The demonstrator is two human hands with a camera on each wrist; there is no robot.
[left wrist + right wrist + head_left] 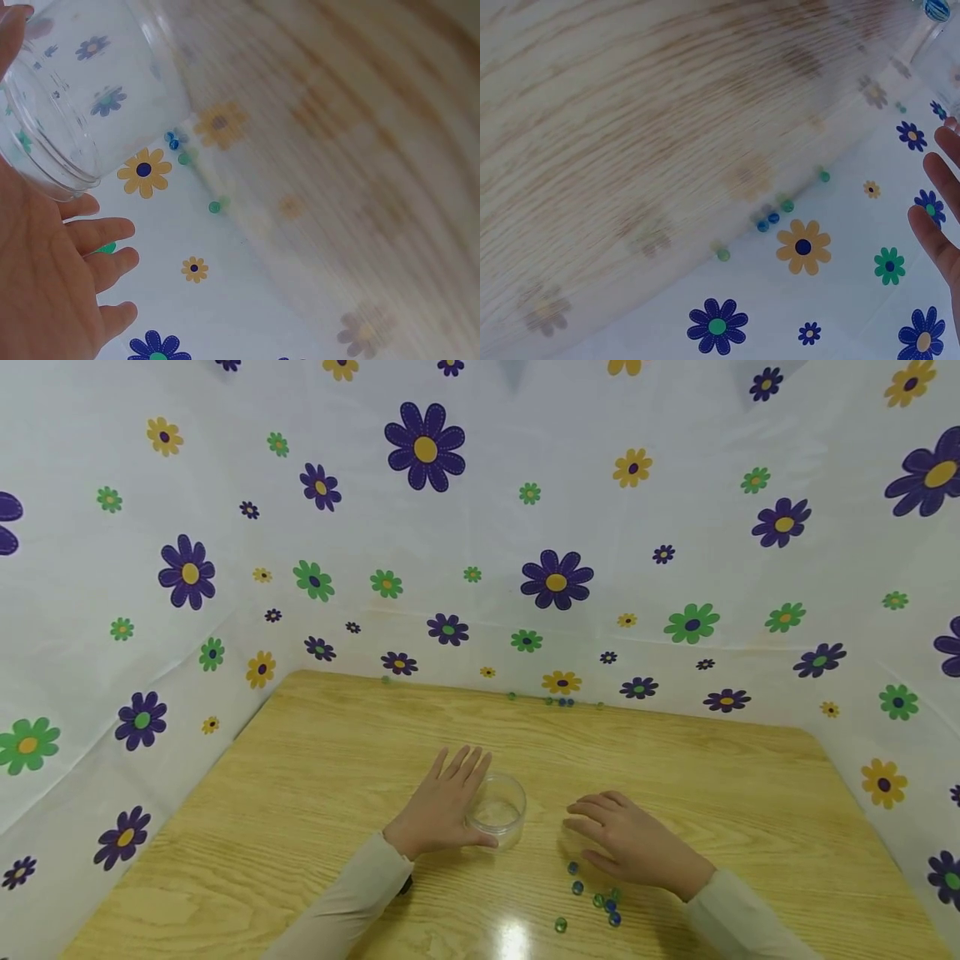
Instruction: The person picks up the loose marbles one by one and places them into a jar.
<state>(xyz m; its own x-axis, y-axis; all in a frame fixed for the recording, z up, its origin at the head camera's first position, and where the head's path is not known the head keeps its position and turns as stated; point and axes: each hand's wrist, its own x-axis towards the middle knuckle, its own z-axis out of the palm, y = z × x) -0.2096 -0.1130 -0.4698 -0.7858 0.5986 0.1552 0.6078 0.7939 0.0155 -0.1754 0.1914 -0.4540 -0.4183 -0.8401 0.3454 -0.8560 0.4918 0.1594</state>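
Note:
A clear, round, open-topped jar (513,835) stands on the wooden table. Against its left side rests my left hand (438,810), with straight, spread fingers and the thumb at the jar's near side. The left wrist view shows the jar wall (124,124) beside the palm, and the fingers (105,232) are apart from one another. To the right of the jar, my right hand (637,843) hovers over or rests near the table, fingers loosely extended, holding nothing visible. Several blue and green glass marbles, including a blue marble (577,887) and a green marble (561,925), lie just nearer than it.
Along the table's far edge lie more marbles, among them a green marble (512,696) and a blue marble (570,702). A white flower-print cloth (480,535) rises behind and on both sides of the wooden table (300,793). A blue-striped marble (937,9) shows in the right wrist view's corner.

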